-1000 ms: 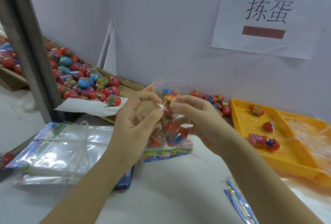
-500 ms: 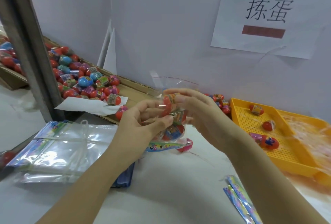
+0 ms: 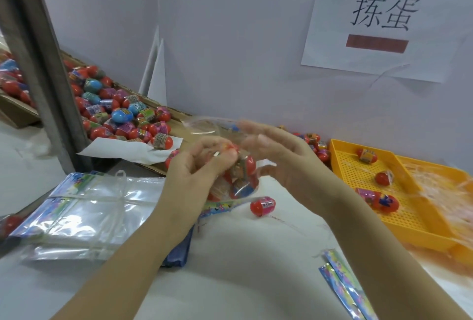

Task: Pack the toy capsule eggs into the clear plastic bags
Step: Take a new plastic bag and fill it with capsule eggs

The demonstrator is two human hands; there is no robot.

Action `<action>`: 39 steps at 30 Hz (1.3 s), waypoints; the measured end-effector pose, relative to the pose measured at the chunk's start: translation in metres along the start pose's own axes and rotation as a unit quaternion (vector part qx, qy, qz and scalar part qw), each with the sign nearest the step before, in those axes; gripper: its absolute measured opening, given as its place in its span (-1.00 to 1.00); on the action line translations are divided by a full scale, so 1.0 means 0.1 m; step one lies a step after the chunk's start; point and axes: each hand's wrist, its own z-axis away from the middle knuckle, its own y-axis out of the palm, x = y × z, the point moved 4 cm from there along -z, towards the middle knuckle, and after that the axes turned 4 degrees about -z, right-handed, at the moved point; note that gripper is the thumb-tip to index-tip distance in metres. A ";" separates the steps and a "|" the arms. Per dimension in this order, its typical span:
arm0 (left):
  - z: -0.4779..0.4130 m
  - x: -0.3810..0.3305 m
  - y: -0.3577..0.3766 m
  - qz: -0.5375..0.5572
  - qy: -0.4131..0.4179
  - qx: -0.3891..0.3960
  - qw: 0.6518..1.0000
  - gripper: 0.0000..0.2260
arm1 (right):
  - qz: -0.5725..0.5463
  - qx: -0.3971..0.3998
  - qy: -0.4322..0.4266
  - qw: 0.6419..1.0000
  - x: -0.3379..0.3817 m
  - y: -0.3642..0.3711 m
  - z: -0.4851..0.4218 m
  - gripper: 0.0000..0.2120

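- On the white table (image 3: 230, 268), ordered by size: a cardboard box of loose toy capsule eggs (image 3: 122, 117) at rear left; a yellow perforated tray (image 3: 399, 207) at right with three eggs visible in it; a tied stack of empty clear bags (image 3: 84, 207) at front left; a single stray egg (image 3: 262, 206) lying on the table just below the hands.
- Between the hands, a clear plastic bag (image 3: 239, 173) partly filled with eggs, its printed header strip hanging low near the table, its open mouth up toward the wall.
- Left hand (image 3: 197, 168): fingers curled and pinched on the bag's upper part, over the eggs inside. Something small and shiny sits at the fingertips; cannot identify it.
- Right hand (image 3: 279, 156): fingers spread and mostly straight, lying against the far side of the bag film. Blurred; cannot tell whether it grips the film or only touches it.
- Step in hand (judgement): filling or settling one bag, possibly gathering its neck for closing. Task is far from done, given the full box.
- Next move calls for (judgement): keep the mouth held up so nothing rolls out; the stray egg probably belongs in this bag and would need a free hand.
- Hard to make out: egg count inside the bag (overlapped, covered by the left fingers); bag mouth edge (transparent, motion-blurred); crumpled film at the tray's right end, cut off by the frame.
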 end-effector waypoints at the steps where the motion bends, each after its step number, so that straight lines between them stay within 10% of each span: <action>1: -0.01 0.00 -0.03 0.013 -0.001 -0.022 1.000 -0.91 | 0.002 0.001 0.017 1.000 -0.04 -0.01 0.00 -0.51; 13: -0.03 0.00 -0.05 0.097 -0.051 -0.008 0.994 -0.51 | 0.002 -0.090 -0.041 0.995 -0.08 0.07 -0.02 -0.75; 18: 0.00 -0.05 -0.05 0.029 -0.028 -0.047 0.998 -0.78 | 0.023 -0.133 -0.027 0.990 -0.07 0.08 -0.01 -0.66; 32: 0.05 -0.09 -0.03 0.028 0.046 -0.090 0.994 -0.72 | 0.028 -0.230 -0.111 0.966 0.10 0.02 0.06 -0.48; 39: 0.12 -0.15 0.05 -0.078 0.127 -0.047 0.988 -0.66 | 0.508 -0.297 -0.388 0.710 0.34 0.18 0.24 -0.89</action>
